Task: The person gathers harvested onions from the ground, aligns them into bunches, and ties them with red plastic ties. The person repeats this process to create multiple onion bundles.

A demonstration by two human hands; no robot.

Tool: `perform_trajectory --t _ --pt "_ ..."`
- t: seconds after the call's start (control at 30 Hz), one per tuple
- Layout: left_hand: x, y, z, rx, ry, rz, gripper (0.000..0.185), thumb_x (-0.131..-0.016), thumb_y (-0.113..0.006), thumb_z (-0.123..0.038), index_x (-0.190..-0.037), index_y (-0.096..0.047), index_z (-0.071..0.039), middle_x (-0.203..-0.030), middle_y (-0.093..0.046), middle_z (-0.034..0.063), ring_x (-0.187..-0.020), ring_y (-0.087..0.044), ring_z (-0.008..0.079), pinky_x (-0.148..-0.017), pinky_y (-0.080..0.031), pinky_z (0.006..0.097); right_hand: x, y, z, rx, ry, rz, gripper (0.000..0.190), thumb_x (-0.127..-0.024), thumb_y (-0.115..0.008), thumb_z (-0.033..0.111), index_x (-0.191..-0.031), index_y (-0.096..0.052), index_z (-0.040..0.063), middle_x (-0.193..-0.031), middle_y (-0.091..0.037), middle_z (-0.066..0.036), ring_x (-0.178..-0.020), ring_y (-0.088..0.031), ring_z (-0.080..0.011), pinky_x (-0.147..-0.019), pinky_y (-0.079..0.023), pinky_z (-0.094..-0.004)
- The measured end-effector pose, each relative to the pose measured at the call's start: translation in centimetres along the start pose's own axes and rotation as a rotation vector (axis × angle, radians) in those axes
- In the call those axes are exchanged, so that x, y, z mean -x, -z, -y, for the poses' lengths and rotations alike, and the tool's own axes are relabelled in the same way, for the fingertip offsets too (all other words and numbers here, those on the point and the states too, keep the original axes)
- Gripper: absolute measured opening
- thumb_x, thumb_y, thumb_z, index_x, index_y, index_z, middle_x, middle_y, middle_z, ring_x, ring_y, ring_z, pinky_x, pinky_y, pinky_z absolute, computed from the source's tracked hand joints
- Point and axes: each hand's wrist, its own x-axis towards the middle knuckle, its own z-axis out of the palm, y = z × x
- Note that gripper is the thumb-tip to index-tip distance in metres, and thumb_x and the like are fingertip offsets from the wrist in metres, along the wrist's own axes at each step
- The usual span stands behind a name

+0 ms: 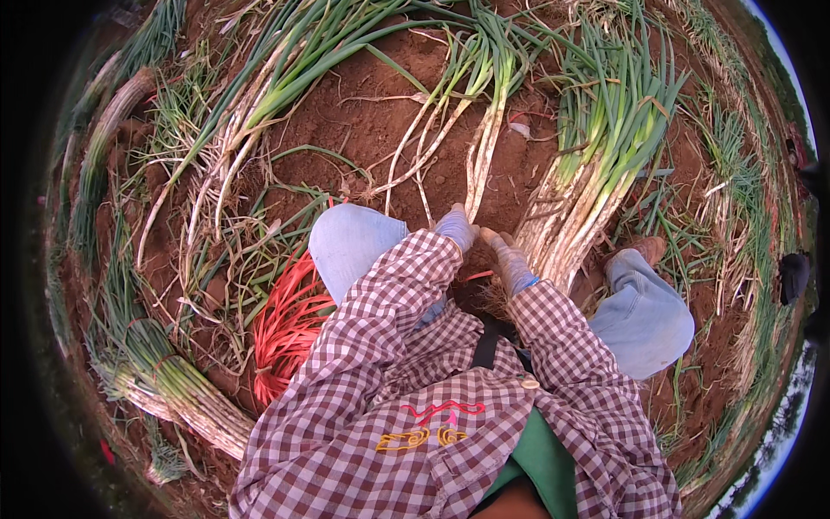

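Note:
My left hand [457,228], in a pale glove or wrap with bare fingertips, grips the white lower ends of a few spring onions [483,152]. Their green leaves stretch away from me over the soil. Close beside it is my right hand [511,259], similarly covered, its fingers near the root ends; whether it holds anything cannot be made out. A thick bunch of spring onions [583,175] lies just to the right, its white stalks running behind my right hand. Several thin loose stalks [428,156] rest on the soil beyond my left hand.
Red plastic tying strips [288,331] lie left of my bent knee [353,243]. A loose onion pile [249,123] spreads at upper left, and a tied bundle [188,389] lies lower left. More onions [733,162] line the right side. Reddish soil [363,84] shows between them.

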Motion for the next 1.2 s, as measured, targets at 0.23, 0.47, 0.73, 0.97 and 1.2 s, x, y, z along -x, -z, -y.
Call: perform_trajectory --t 0.23,0.47,0.73,0.97,1.2 --pt "1.5 0.6 -0.4 -0.253 -0.408 0.615 0.049 -0.076 -0.07 -0.048 -0.098 -0.057 -0.006 -0.085 -0.063 0.0084 -0.086 -0.061 0.0258 -0.081 -0.045 0.0368 -3.9 3.4 -2.1 -0.048 -0.103 0.329 0.066 -0.071 -0.077 0.027 -0.124 -0.049 -0.002 -0.11 -0.06 -0.012 -0.098 -0.055 -0.0232 -0.088 -0.042 -0.0348" --pt "-9.0 4.8 1.0 0.228 -0.057 -0.277 0.037 -0.081 -0.068 -0.028 -0.105 -0.063 0.0 -0.087 -0.066 0.0113 -0.079 -0.062 0.0206 -0.073 -0.048 0.0333 0.0 4.4 2.0 -0.546 0.072 0.324 0.048 -0.079 -0.07 0.028 -0.108 -0.05 -0.005 -0.078 -0.058 -0.008 -0.067 -0.056 -0.0201 -0.07 -0.048 -0.036" --pt "-13.5 6.9 1.9 -0.386 0.412 -0.244 0.051 -0.081 -0.066 -0.042 -0.12 -0.057 -0.01 -0.125 -0.049 0.0155 -0.111 -0.056 0.0293 -0.092 -0.048 0.0411 2.7 9.1 4.0 -0.401 0.191 0.204 0.04 -0.076 -0.07 0.023 -0.103 -0.051 0.0 -0.063 -0.047 -0.003 -0.051 -0.045 -0.0144 -0.048 -0.04 -0.0306" --pt "-9.1 8.6 -2.8 -0.39 -0.066 -0.658 0.044 -0.084 -0.059 -0.046 -0.106 -0.064 -0.009 -0.099 -0.06 0.0158 -0.09 -0.062 0.0343 -0.079 -0.05 0.0428 3.7 8.4 4.4 -0.405 0.178 0.098 0.025 -0.078 -0.068 0.013 -0.095 -0.054 0.002 -0.061 -0.053 -0.005 -0.049 -0.052 -0.0141 -0.048 -0.044 -0.0261" --pt "-2.3 8.8 -4.3 0.669 -0.091 -0.012 0.038 -0.088 -0.062 -0.037 -0.089 -0.065 0.001 -0.065 -0.058 0.0011 -0.05 -0.052 0.009 -0.043 -0.044 0.0237 4.2 7.0 4.0 -0.46 0.332 0.178 0.038 -0.079 -0.07 0.02 -0.105 -0.055 -0.003 -0.093 -0.061 -0.013 -0.081 -0.062 -0.0216 -0.071 -0.053 -0.0324"
